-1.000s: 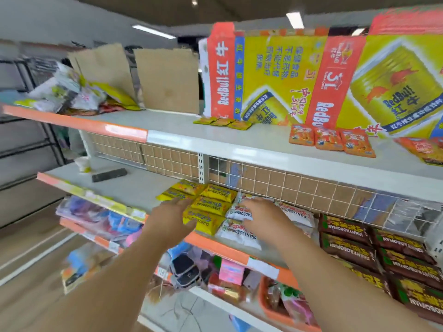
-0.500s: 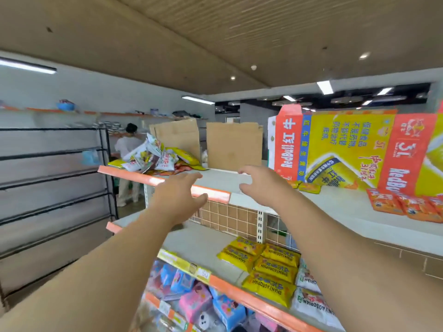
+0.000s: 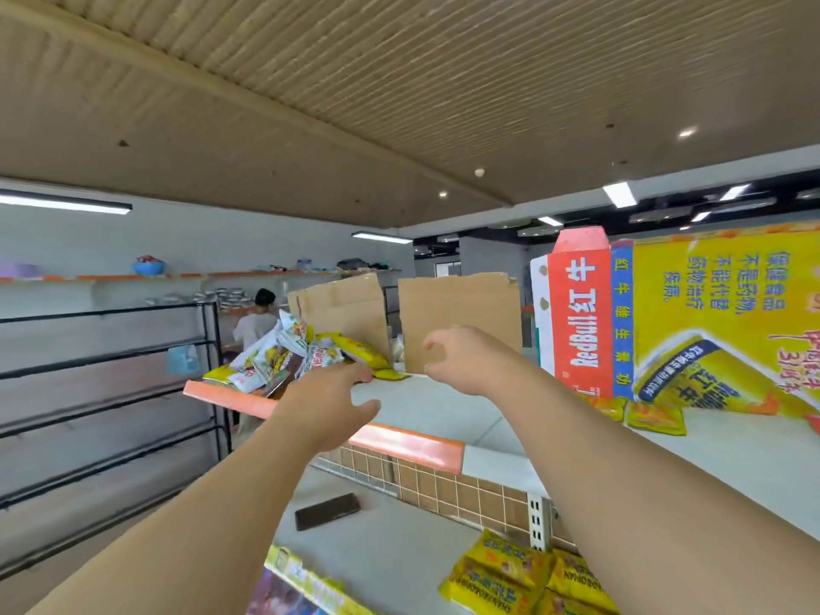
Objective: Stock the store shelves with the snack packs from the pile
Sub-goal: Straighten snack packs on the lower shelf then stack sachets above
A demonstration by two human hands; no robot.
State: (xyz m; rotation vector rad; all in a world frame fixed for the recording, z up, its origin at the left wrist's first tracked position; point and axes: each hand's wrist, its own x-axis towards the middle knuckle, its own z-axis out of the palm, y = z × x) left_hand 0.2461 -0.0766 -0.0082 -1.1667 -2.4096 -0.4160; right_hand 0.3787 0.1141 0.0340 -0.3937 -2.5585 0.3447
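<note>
From the head camera, I have both hands raised to the top shelf [image 3: 426, 410]. My left hand [image 3: 328, 406] is spread wide and holds nothing, its fingertips just short of the pile of snack packs [image 3: 284, 357] at the shelf's left end. My right hand [image 3: 461, 361] holds nothing either, fingers loosely hooked in front of the cardboard sheet [image 3: 461, 312].

To do this reach well, I'd bring the left hand in low along the shelf surface and close on one or two packs from the near right side. I wouldn't dig into the middle, since I judge the heap could slide over the orange front edge.

The packs share no heading. They lie jumbled, several propped up and tilted, and one yellow pack [image 3: 359, 350] on the right slopes down, its long axis running toward the cardboard. The heap as a whole runs along the shelf.
</note>
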